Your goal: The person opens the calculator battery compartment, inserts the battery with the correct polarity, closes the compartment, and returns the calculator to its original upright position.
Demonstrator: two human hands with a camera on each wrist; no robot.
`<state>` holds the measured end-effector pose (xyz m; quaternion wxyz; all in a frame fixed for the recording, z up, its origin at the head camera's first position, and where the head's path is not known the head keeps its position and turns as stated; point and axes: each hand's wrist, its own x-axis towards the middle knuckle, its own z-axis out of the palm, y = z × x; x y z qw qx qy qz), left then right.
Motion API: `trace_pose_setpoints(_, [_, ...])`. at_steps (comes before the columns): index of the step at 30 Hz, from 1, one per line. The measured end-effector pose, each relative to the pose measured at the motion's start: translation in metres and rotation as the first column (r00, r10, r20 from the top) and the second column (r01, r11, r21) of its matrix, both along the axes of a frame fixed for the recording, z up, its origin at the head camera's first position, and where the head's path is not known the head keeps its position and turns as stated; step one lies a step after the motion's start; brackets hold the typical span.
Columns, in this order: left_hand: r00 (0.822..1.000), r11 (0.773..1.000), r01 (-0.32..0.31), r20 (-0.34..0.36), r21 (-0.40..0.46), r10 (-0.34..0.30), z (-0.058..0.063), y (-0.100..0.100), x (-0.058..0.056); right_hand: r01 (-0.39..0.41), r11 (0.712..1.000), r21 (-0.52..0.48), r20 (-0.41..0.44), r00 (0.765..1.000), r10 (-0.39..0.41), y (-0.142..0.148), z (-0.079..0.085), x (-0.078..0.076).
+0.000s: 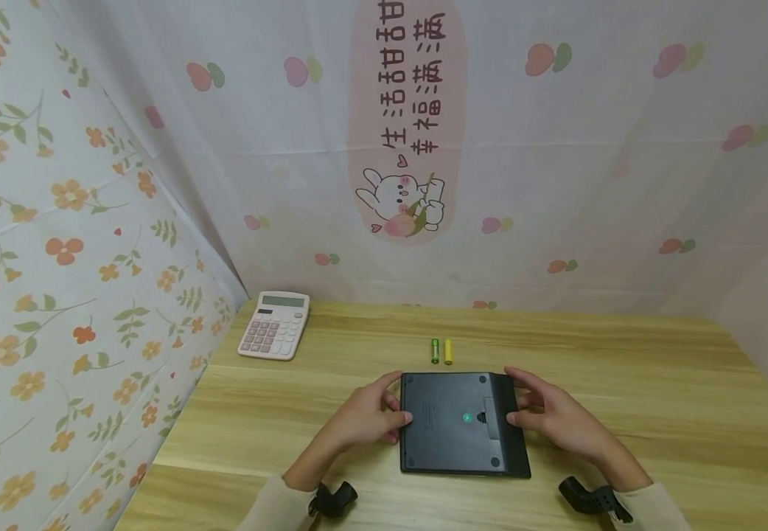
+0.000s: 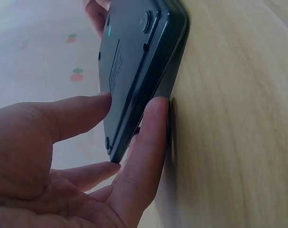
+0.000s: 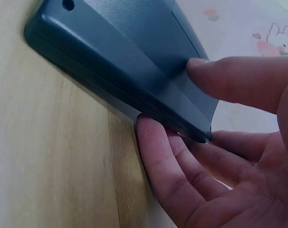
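Observation:
A black calculator lies back side up between both hands, its battery cover, round feet and a small green sticker showing. At its left edge, my left hand holds it with the thumb on the back face and fingers at and below the rim. My right hand grips the thicker right end in the same way, thumb above and fingers underneath. Both wrist views show fingers between the calculator and the table. Its keys and screen are hidden. Beyond it are a green battery and a yellow battery, side by side.
A pale pink and white calculator lies face up at the table's back left corner. The wooden table meets a printed cloth behind it and a flowered cloth on the left.

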<state>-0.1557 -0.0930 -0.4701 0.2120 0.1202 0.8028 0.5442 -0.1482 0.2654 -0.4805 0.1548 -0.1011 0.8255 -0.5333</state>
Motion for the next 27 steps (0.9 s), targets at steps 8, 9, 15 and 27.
trace_pose_setpoints(8, [0.999, 0.999, 0.011, -0.053, -0.048, -0.014, 0.0001, 0.0020, 0.0010, 0.003, 1.000, 0.014, -0.013, 1.000, -0.003, -0.0001, 0.0004, 0.0026])
trace_pose_setpoints(9, [0.998, 0.999, 0.012, -0.056, -0.047, -0.015, -0.0004, 0.0024, 0.0008, 0.004, 1.000, 0.020, -0.018, 1.000, -0.003, 0.0001, 0.0003, 0.0026])
trace_pose_setpoints(15, [0.998, 0.998, 0.008, -0.061, -0.061, -0.012, -0.0032, 0.0033, 0.0006, -0.001, 0.999, 0.033, -0.042, 0.999, 0.002, 0.0007, -0.0013, 0.0015])
trace_pose_setpoints(27, [0.998, 0.997, -0.003, -0.070, -0.073, -0.002, -0.0042, 0.0030, -0.0008, -0.012, 0.999, 0.042, -0.050, 0.999, 0.014, -0.0002, 0.0002, 0.0027])
